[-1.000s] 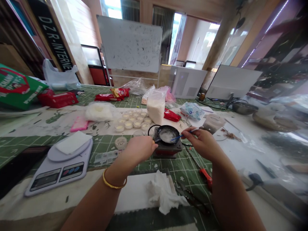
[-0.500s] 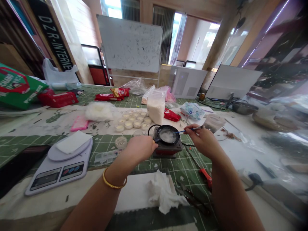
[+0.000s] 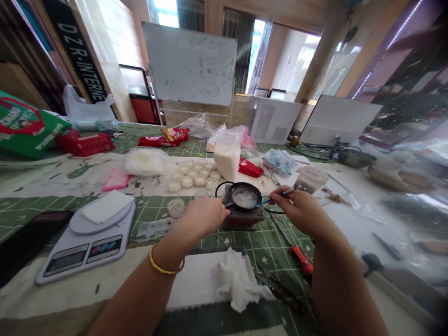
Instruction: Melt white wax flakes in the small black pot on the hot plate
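A small black pan [image 3: 259, 190] rests on a little dark-and-red electric stove [image 3: 241, 221]. Whitish, cloudy contents [image 3: 244, 198] fill its bottom. My left hand [image 3: 206, 217] is closed round the pan's handle, which it mostly hides. A thin stick with a blue shaft [image 3: 268, 201] is pinched in my right hand [image 3: 297, 205], its tip at the pan's right inner edge. Left of the stove stand several small round cups of pale wax-like material [image 3: 200, 180]. A clear cup [image 3: 176, 207] and a clear compartment box [image 3: 157, 227] are near my left hand.
A kitchen scale [image 3: 87, 238] with white paper lies at left, beside a dark phone [image 3: 31, 238]. Crumpled tissue [image 3: 238, 280], pliers [image 3: 280, 289] and a red-handled tool [image 3: 301, 261] lie in front. Behind the stove stands a bag of white material [image 3: 227, 161].
My right hand has shifted slightly right and nearer to me. The stick's tip has moved from the pan's upper right side down to its lower right edge. My left hand stays put.
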`<action>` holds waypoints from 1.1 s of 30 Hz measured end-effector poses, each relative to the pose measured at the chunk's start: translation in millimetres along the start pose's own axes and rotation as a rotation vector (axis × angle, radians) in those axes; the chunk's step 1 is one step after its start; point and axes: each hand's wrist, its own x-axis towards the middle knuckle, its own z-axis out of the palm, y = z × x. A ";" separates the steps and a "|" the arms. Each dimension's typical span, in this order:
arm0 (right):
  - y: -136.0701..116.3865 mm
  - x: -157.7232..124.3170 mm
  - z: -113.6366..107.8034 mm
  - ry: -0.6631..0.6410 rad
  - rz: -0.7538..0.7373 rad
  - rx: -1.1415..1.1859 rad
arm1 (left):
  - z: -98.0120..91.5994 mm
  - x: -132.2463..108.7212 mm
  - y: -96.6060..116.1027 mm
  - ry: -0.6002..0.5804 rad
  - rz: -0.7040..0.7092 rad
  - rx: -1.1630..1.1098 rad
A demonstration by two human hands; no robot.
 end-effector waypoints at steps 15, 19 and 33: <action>10.5 8.0 5.4 0.056 0.077 0.041 | 0.4 0.4 -0.2 0.003 0.004 0.015; 8.2 7.4 5.4 0.085 0.036 0.131 | 0.1 -0.5 0.1 0.014 0.015 0.014; -1.3 4.6 12.0 0.076 0.015 0.182 | 1.8 0.8 -1.4 0.011 0.008 0.009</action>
